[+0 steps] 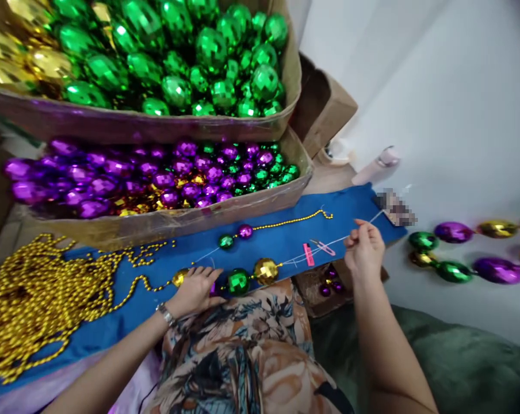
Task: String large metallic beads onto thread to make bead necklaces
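My left hand point(195, 290) lies over a strand of large shiny beads, its fingers and thumb around a mostly hidden purple bead point(213, 288). A green bead point(238, 282) and a gold bead point(266, 271) follow to its right; another gold bead point(179, 278) shows at its left, joined to a thin gold bead chain. White string point(297, 259) runs from the gold bead toward my right hand point(366, 248), raised at the right with fingers pinched on the string. Under the string lie a small pink tool point(308, 255) and a pink loop-shaped piece point(325, 248).
A blue cloth point(350, 207) covers the work surface. Behind it stand a box point(260, 204) of purple, green and gold beads and a higher box point(191, 127) of green and gold ones. Gold bead chains point(39, 299) pile up left. A shorter strand point(245, 231) lies behind my left hand.
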The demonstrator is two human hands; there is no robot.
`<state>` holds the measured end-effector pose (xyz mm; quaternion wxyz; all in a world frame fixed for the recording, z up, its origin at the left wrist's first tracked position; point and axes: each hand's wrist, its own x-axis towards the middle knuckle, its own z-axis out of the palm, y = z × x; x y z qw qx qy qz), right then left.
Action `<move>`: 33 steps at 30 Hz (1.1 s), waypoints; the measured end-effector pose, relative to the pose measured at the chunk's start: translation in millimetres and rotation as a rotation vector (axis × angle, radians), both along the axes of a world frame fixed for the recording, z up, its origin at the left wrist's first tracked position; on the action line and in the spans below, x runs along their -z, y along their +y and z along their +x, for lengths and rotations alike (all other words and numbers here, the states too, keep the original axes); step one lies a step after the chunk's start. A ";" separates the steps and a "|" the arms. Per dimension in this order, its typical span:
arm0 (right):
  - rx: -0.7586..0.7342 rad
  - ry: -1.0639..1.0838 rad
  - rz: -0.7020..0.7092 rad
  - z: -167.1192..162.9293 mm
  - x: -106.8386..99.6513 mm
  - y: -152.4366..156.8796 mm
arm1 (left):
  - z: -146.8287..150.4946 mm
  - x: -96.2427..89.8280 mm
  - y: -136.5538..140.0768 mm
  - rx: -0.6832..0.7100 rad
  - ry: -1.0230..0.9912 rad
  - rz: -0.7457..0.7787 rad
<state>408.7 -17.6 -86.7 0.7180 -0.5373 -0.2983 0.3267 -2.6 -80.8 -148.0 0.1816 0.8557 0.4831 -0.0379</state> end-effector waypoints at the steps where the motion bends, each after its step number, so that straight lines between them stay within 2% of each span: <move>1: 0.013 0.010 -0.001 1.6 -0.5 1.8 | -4.4 -1.5 2.3 0.010 -0.008 -0.027; 7: 0.038 0.031 -0.041 7.8 1.3 8.3 | -18.8 -5.8 8.9 0.039 -0.092 -0.055; 10: 0.072 0.047 -0.062 11.9 8.5 8.6 | -21.2 -5.4 8.9 0.018 -0.152 0.012; 14: 0.088 0.068 -0.122 20.3 17.3 8.7 | -18.5 -7.6 4.5 0.017 -0.102 0.124; 20: 0.208 -0.007 -0.075 33.7 20.2 19.1 | -9.7 -17.3 1.8 0.153 -0.037 0.243; 28: 0.280 -0.071 -0.118 38.0 26.6 32.2 | -7.5 -24.1 13.8 0.068 0.027 0.241; 33: 0.284 -0.108 -0.156 47.6 35.6 31.1 | -5.3 -20.0 11.0 0.050 0.029 0.231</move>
